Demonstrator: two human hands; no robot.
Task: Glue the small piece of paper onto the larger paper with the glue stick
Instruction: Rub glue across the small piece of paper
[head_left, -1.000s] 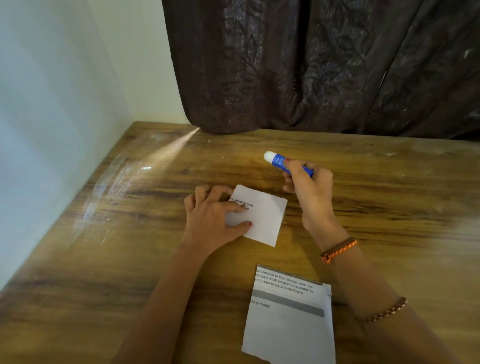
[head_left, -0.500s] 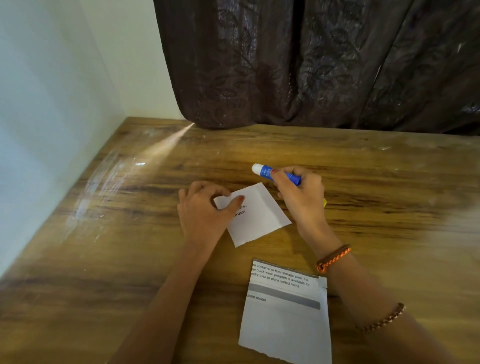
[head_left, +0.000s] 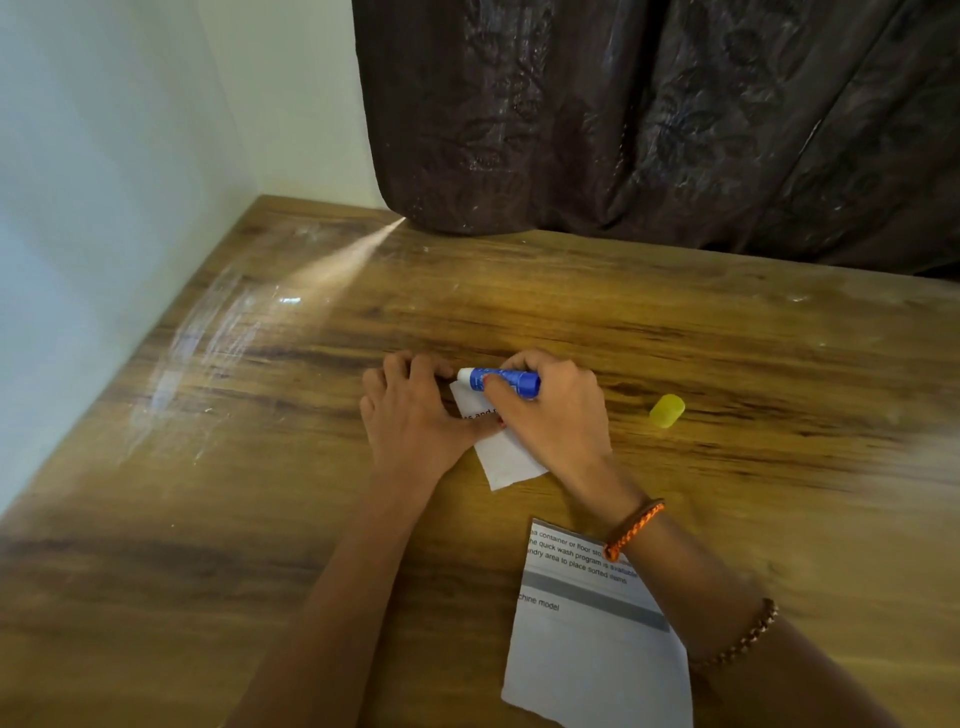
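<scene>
Your left hand lies flat on the worktop, fingers spread and thumb pressing down on the left edge of the small paper; its grip encloses nothing. Your right hand has its grip wrapped around the blue glue stick, which lies nearly level, its white tip pointing left over the far corner of the small paper and just beside the left hand's fingers. Whether the tip touches the sheet cannot be told. The small paper rests flat between the two hands, printed side up, partly covered by both. The larger paper lies nearer you, printed text at its far end, with the right wrist and its orange bracelet over its far right corner. A yellow cap lies on the worktop, right of the right hand and apart from it. A dark curtain hangs behind the worktop.
</scene>
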